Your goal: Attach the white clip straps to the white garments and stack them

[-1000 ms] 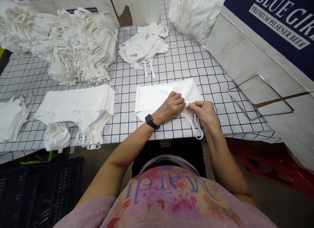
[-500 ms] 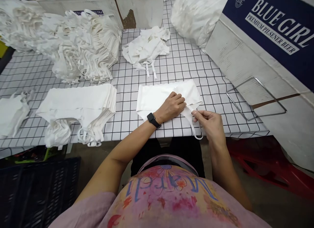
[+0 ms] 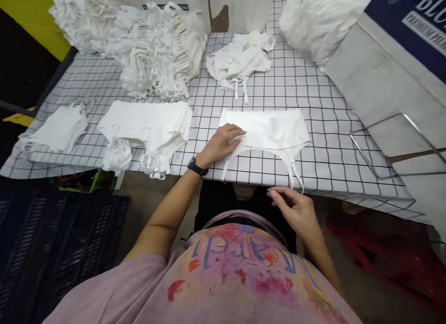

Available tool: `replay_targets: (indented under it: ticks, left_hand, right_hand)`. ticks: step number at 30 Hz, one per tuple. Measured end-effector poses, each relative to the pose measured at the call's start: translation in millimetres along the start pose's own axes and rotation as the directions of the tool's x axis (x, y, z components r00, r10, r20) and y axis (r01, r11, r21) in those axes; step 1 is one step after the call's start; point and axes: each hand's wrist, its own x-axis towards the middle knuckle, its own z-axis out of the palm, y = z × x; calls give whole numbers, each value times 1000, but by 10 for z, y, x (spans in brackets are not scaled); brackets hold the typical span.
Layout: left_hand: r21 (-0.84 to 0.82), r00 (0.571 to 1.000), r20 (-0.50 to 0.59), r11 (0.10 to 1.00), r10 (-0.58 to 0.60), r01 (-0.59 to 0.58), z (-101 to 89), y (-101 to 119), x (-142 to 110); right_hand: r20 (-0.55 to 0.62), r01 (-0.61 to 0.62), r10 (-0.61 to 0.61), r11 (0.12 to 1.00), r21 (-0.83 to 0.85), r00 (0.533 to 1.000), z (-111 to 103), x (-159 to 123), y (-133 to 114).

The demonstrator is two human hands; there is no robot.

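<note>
A white bra top with thin shoulder straps (image 3: 275, 129) lies flat on the table, its straps toward me. My left hand (image 3: 225, 143) rests on its left end, fingers stretched out over the fabric and the thumb near the left strap. Just off the table's front edge is my right hand (image 3: 292, 205), below the right strap's loop. Its fingers are curled and the thumb is close to the index finger; I see nothing held there. The strap loop hangs at the edge beside the knuckles.
Left of the bra top lie a neat stack of white tops (image 3: 146, 119) and a smaller pile (image 3: 62, 129). A big heap (image 3: 160, 45) and a loose bunch (image 3: 244, 59) are farther back. A carton (image 3: 376, 68) with a wire frame (image 3: 379, 175) stands right, near a white bag (image 3: 313, 22).
My left hand has slid left and its fingers have straightened. My right hand has let go of the strap and moved down toward me. The view has shifted left.
</note>
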Motion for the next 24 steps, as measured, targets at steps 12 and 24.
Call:
replay_targets:
  ticks: [12, 24]
  left_hand:
    - [58, 995, 44, 994, -94, 91, -77, 42, -618]
    - [135, 992, 42, 984, -122, 115, 35, 82, -700]
  right_hand:
    - [459, -40, -95, 960, 276, 883, 1368, 428, 176]
    - [545, -22, -50, 992, 124, 837, 376, -182, -254]
